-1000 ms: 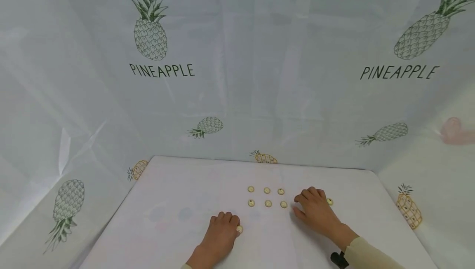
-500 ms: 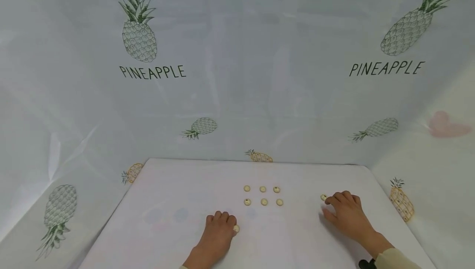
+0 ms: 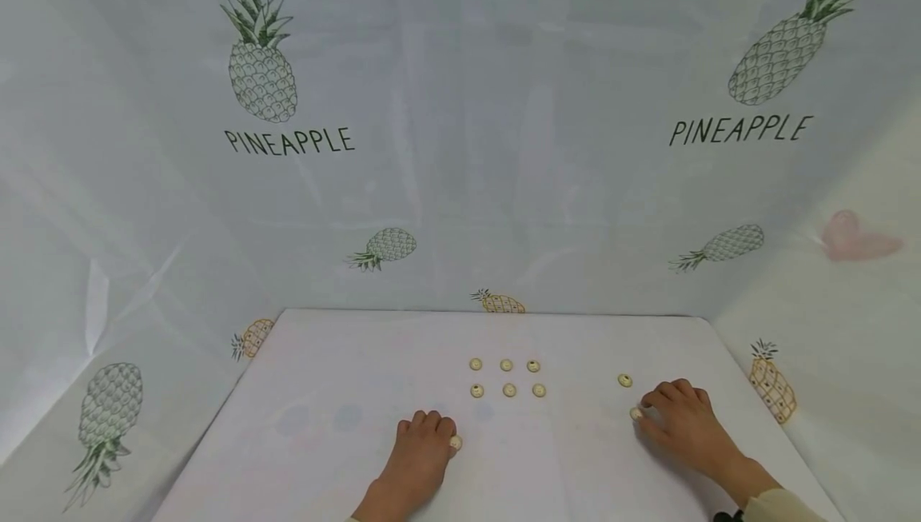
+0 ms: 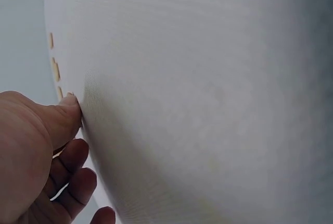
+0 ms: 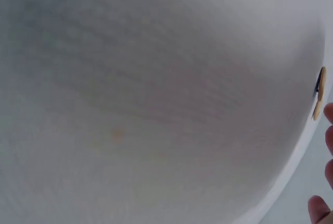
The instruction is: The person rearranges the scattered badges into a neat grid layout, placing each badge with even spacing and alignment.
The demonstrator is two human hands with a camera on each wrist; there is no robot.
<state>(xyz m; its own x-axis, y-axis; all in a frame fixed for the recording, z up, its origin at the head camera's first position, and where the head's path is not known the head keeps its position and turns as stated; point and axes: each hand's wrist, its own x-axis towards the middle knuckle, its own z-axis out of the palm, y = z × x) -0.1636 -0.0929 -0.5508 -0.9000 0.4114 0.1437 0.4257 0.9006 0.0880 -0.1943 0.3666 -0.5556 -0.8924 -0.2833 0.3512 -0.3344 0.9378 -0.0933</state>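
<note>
In the head view my left hand (image 3: 420, 456) rests low on the table, fingers curled, pinching a small round cream disc (image 3: 456, 443) at its thumb side. The left wrist view shows the thumb (image 4: 65, 114) down at the table surface; that disc is not distinct there. My right hand (image 3: 687, 426) is at the right of the table, with another disc (image 3: 636, 413) right at its fingertips. A dark-marked disc (image 3: 625, 380) lies just beyond. Two thin tan discs (image 5: 321, 83) appear edge-on in the right wrist view, where thumb and fingers (image 5: 330, 140) stand apart.
Several similar discs lie in two rows of three mid-table, including a back-row disc (image 3: 507, 364) and a front-row disc (image 3: 509, 390). The white table (image 3: 345, 362) ends at a back edge against a pineapple-print curtain (image 3: 460, 146).
My right hand has moved right from beside the rows, past the dark-marked disc, then slightly back toward me; a second disc now shows at its fingertips. The left hand stays put with its disc.
</note>
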